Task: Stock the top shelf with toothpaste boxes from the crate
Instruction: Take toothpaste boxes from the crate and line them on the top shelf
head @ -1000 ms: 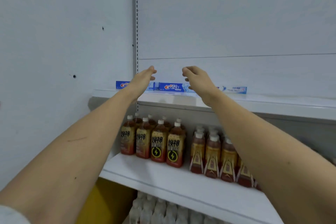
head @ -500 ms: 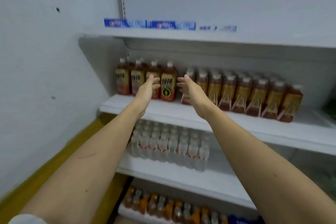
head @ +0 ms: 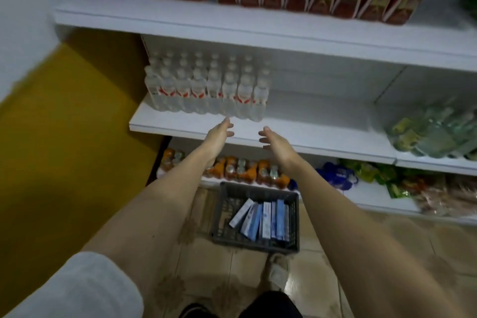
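At left, beside a yellow wall (head: 64, 116), white shelving holds clear water bottles (head: 206, 85). Just right of them the left hand (head: 218, 134) and then the right hand (head: 275, 141) reach forward, fingers straight and relaxed, palms facing each other, both holding nothing. Below and between the forearms, a dark crate (head: 258, 217) sits on the tiled floor with several toothpaste boxes (head: 260, 217) standing inside. Those boxes remain to be stocked; the top shelf is out of view, so progress there cannot be judged.
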